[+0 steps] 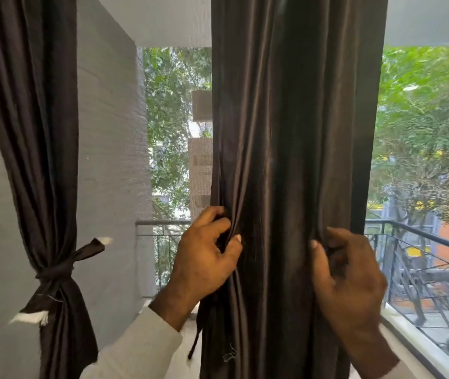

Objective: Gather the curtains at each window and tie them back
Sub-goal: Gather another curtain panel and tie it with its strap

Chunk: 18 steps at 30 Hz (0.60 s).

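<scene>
A dark brown satin curtain (286, 132) hangs straight down the middle of the view in loose folds. My left hand (204, 255) grips its left edge, fingers curled into the fabric. My right hand (352, 277) grips the right edge at about the same height, thumb on the front. A thin dark strap (196, 340) dangles beside the curtain below my left hand. At the left, a second dark curtain (34, 132) is gathered and bound by a knotted tie-back (59, 269).
A grey wall (108, 160) stands between the two curtains. Behind the glass are a balcony with a black metal railing (423, 236), trees and buildings. A white sill (414, 343) runs along the lower right.
</scene>
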Each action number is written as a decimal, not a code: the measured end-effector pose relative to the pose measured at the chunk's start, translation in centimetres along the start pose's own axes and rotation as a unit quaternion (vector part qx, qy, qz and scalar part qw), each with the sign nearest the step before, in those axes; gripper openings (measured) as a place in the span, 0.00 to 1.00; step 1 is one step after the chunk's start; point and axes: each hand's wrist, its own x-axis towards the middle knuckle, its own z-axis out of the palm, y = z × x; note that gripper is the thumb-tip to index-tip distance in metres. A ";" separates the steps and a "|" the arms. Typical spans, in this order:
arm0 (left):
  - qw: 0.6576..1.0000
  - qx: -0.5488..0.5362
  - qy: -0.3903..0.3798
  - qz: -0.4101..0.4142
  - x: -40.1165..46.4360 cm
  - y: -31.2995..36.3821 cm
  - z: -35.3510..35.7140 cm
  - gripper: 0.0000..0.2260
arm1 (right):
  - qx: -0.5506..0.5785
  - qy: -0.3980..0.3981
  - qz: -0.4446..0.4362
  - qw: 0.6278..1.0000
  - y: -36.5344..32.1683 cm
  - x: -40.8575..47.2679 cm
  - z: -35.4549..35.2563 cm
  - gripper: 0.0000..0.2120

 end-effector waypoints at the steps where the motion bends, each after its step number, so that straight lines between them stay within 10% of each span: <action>1: 1.000 -0.006 -0.007 -0.002 0.1 -0.1 0.1 0.07 | 0.030 0.024 0.042 0.998 0.4 0.6 -0.1 0.10; 4: 0.999 -0.045 -0.023 0.011 0.3 0.0 0.2 0.02 | 0.066 0.060 0.158 0.983 2.2 2.0 -0.3 0.10; 9: 0.998 -0.062 -0.030 0.000 0.9 -0.6 0.6 0.08 | -0.081 0.025 -0.056 0.995 2.4 1.2 -0.3 0.12; 18: 0.999 -0.038 -0.033 0.003 0.3 0.2 1.5 0.08 | -0.042 -0.110 -0.065 0.991 0.6 -0.4 1.9 0.24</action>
